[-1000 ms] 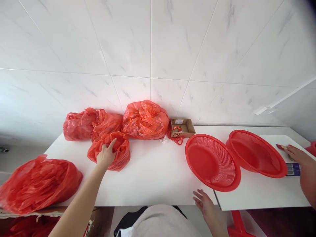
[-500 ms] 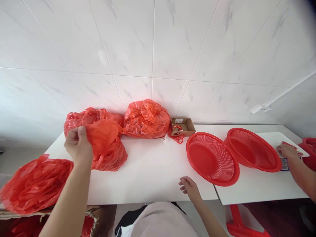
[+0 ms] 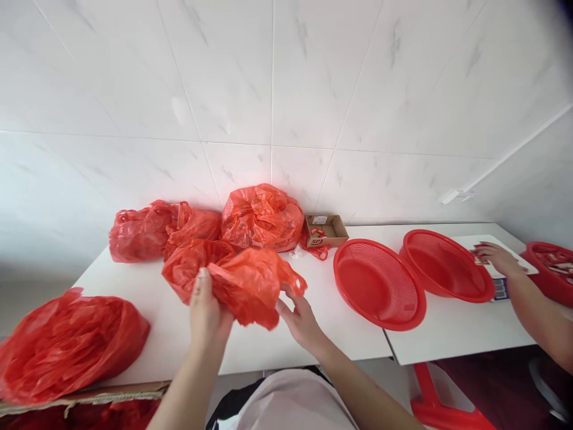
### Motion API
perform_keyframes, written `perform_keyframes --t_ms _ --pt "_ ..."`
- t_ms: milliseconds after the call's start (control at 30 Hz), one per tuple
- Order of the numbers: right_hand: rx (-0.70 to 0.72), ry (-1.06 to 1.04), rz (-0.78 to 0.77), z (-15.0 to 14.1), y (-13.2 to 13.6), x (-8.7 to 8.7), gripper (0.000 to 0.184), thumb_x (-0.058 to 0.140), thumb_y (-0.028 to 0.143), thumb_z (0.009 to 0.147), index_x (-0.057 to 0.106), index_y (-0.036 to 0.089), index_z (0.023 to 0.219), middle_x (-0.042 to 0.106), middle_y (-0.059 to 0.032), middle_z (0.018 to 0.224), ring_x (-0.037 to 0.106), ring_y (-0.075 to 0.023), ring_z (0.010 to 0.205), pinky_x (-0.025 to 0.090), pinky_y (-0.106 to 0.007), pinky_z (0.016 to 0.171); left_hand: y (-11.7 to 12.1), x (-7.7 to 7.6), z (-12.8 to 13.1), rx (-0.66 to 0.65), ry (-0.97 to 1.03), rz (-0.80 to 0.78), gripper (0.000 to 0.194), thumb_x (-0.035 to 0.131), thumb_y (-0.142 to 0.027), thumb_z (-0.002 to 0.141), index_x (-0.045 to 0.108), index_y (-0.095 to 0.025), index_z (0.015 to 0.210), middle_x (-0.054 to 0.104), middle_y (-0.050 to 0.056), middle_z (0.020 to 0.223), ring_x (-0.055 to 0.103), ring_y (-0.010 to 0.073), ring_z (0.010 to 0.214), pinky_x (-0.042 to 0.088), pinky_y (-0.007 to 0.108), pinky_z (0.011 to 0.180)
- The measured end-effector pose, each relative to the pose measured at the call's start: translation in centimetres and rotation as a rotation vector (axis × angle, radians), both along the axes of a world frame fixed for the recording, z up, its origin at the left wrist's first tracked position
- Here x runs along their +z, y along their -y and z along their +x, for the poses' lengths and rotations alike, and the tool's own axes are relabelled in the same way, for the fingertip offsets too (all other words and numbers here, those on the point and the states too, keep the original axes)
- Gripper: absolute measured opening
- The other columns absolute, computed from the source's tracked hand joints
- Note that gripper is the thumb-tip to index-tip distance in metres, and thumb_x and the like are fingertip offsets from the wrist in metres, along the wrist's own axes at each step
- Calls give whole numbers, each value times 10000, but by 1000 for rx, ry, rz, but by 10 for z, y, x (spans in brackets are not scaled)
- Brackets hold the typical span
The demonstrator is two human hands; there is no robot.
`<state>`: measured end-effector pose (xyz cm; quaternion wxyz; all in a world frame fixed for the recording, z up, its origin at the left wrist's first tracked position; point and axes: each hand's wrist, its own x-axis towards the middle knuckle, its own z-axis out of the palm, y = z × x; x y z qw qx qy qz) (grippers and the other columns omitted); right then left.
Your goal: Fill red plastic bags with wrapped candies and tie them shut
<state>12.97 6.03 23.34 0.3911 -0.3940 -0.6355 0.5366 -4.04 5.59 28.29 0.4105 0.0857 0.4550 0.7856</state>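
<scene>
Above the white table (image 3: 308,334), a thin red plastic bag (image 3: 255,280) is held in front of me. My left hand (image 3: 210,313) is closed on its left end, thumb on top. At the bag's right end, by its looped handle, my right hand (image 3: 298,316) pinches the edge; some of its fingertips are hidden behind the film. Behind the held bag lies another red bag (image 3: 183,269), partly covered by it. To the left, a wide red bag (image 3: 76,343) stuffed with crumpled red plastic rests at the table's near left corner.
Full red bags (image 3: 264,218) stand along the tiled wall, beside a small cardboard box (image 3: 326,230). Two red baskets (image 3: 380,286) sit right of my hands. A co-worker's hand (image 3: 496,260) is over a white scale (image 3: 530,266) near a red tub (image 3: 553,280). An open carton is below left.
My left hand has brought the red bag rightward and down to the middle. My right hand has risen from the table's front and met the bag's right end.
</scene>
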Motion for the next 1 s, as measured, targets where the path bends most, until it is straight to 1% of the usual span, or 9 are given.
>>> perform_keyframes --t_ms 133,200,400,500,600,733,867,933,1000 --pt "74 113 88 2 3 -1 162 586 373 877 668 234 892 680 -26 912 629 -190 901 487 -291 801 9 -56 26 -55 15 -186 402 761 -522 682 589 -186 823 632 -12 795 608 130 695 522 269 656" --pt "66 232 93 12 3 -7 206 575 320 872 626 211 705 638 -4 745 596 -161 749 456 -265 703 12 -80 23 -27 -36 -224 435 751 -555 666 547 -185 770 596 -33 739 571 108 649 494 244 623" --pt "-149 465 59 57 -8 -25 278 505 337 930 603 188 717 560 19 615 470 -121 563 341 -242 557 12 -132 -9 -50 -301 -341 461 662 -623 697 503 -193 735 543 -25 713 541 117 632 488 275 628" --pt "-241 627 307 66 -8 -32 230 498 287 943 643 183 798 619 -24 740 530 -156 696 373 -266 666 18 -134 -6 -93 -511 -358 402 615 -579 771 570 -200 895 592 51 926 590 193 834 506 413 815" --pt "-261 790 509 60 -2 -41 183 525 232 932 680 198 840 612 -41 796 533 -170 753 361 -280 708 27 -117 15 -181 -743 -266 349 646 -509 790 620 -225 990 584 78 1102 540 240 1082 388 467 1039" --pt "-186 918 557 45 11 -55 166 543 180 918 694 227 867 606 -28 781 517 -159 717 326 -285 677 29 -94 53 -413 -1087 -111 373 706 -392 775 660 -253 1119 519 105 1285 490 275 1213 366 478 1072" --pt "-60 969 556 38 24 -65 166 547 176 912 692 235 858 650 -31 872 527 -170 790 320 -304 712 15 -99 62 -504 -1194 -260 419 625 -292 810 621 -276 1228 237 100 1556 273 346 1397 269 543 1111" --pt "25 982 510 39 30 -67 181 534 185 914 688 225 830 671 -31 914 536 -180 846 334 -317 765 7 -107 52 -616 -1067 -326 279 636 -249 758 694 -244 1031 448 121 1425 359 362 1346 290 543 1091" --pt "128 984 398 41 35 -69 204 524 216 917 684 204 792 690 -40 891 553 -194 886 344 -335 837 3 -112 39 -725 -942 -365 144 629 -242 723 672 -207 855 657 128 1022 577 343 1089 416 528 963"
